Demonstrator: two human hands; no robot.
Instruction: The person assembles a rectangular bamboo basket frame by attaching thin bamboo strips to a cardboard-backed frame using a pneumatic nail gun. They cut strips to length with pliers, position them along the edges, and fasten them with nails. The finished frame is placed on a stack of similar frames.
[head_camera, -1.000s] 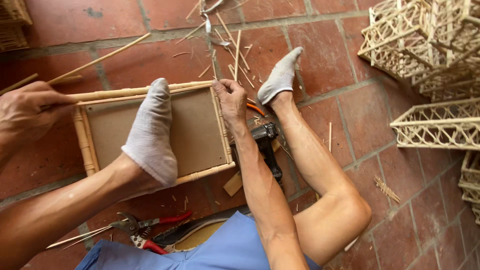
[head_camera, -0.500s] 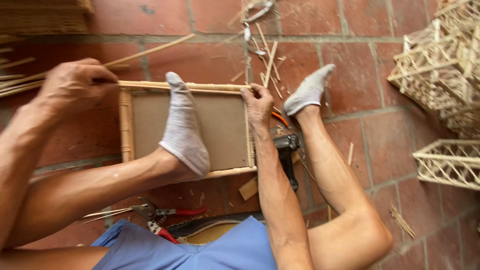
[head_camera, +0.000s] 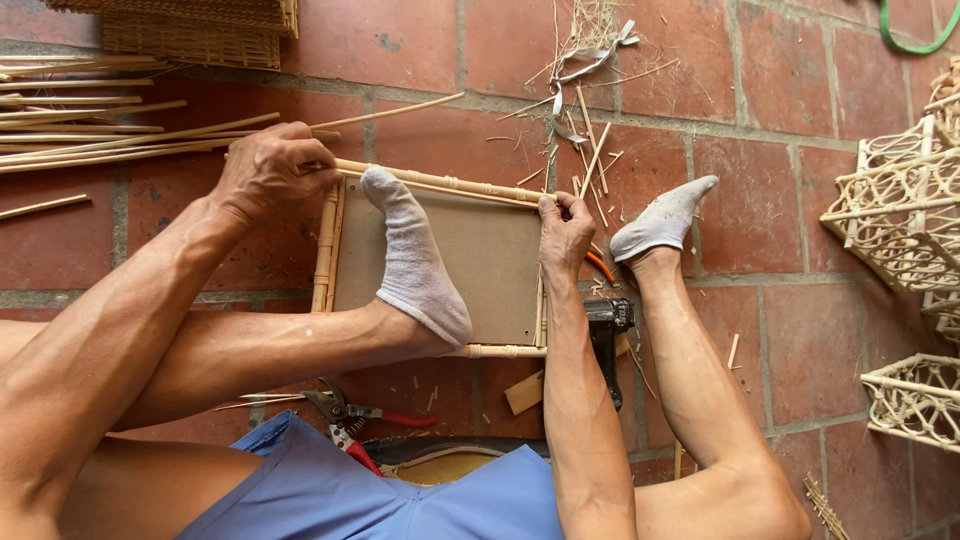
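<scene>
Seated on a red brick floor (head_camera: 760, 200), a person's left hand (head_camera: 268, 170) clasps a thin cane strip (head_camera: 440, 181) running lengthwise along the bamboo frame's (head_camera: 330, 240) far edge; right hand (head_camera: 565, 232) pinches the far right corner

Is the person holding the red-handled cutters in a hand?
No, the red-handled cutters lie on the brick floor, while both hands grip the bamboo frame.

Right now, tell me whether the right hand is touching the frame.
Touching. The head view shows the right hand gripping the top right corner of the frame, fingers curled over its rail.
</scene>
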